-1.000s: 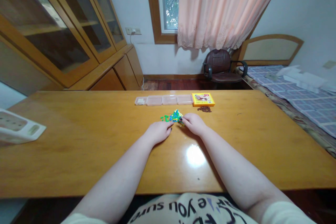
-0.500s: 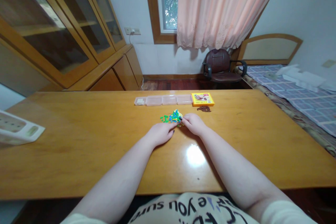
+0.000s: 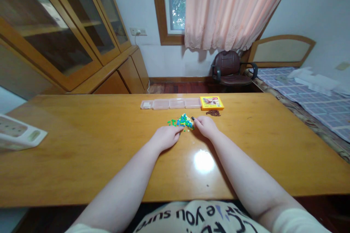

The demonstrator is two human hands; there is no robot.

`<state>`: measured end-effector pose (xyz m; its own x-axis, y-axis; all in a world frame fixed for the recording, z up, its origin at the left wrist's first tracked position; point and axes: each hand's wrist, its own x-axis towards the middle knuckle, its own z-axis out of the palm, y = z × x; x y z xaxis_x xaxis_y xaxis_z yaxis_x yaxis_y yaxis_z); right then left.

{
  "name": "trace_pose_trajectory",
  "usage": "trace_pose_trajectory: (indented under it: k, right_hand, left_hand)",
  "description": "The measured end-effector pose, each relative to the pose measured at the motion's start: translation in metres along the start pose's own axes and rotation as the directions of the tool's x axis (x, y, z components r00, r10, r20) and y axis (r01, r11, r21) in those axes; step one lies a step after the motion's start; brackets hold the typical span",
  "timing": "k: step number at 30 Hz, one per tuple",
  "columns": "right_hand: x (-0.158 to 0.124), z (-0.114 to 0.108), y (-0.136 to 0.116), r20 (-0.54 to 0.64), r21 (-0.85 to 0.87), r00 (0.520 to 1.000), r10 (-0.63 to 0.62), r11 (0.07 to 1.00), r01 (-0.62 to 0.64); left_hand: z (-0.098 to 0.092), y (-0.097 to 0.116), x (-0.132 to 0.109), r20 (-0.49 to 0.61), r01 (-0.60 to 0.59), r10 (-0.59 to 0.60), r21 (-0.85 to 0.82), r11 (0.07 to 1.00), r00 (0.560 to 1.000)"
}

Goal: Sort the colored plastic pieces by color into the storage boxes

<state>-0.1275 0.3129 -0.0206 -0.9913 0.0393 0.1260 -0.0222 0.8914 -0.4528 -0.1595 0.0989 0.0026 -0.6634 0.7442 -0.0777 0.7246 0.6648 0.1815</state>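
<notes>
The left hand (image 3: pixel 164 138) and right hand (image 3: pixel 207 126) flank a brick pile (image 3: pixel 184 120); whether either pinches anything cannot be told.

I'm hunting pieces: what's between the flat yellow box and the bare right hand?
In the head view, a small heap of tiny brown pieces lies between the right hand and yellow box.

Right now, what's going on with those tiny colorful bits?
A person is working with a heap of tiny green, blue, yellow and white pieces on the table. The left hand is at the heap's near edge; the right hand is at its right side. I can't tell whether either holds a piece. Farther back, brown pieces lie in front of a yellow box, beside a row of clear trays.
</notes>
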Motion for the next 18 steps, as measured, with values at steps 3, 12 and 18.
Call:
trace_pose_trajectory:
  k: [3, 12, 18]
  right_hand:
    - [0.000, -0.001, 0.001, 0.035, 0.003, 0.999, -0.008, 1.000, 0.008]
    - [0.000, -0.001, 0.000, 0.134, 0.046, 0.991, -0.025, 0.999, 0.019]
    - [0.002, -0.003, 0.003, 0.024, 0.039, 1.000, -0.001, 0.999, 0.000]
  left_hand:
    - [0.000, 0.002, -0.001, 0.022, -0.045, 0.046, -0.012, 0.999, 0.999]
    - [0.001, -0.007, 0.001, 0.000, 0.106, -0.106, 0.036, 0.994, 0.994]
    - [-0.002, -0.008, 0.001, -0.020, 0.144, -0.144, 0.011, 0.990, 0.989]
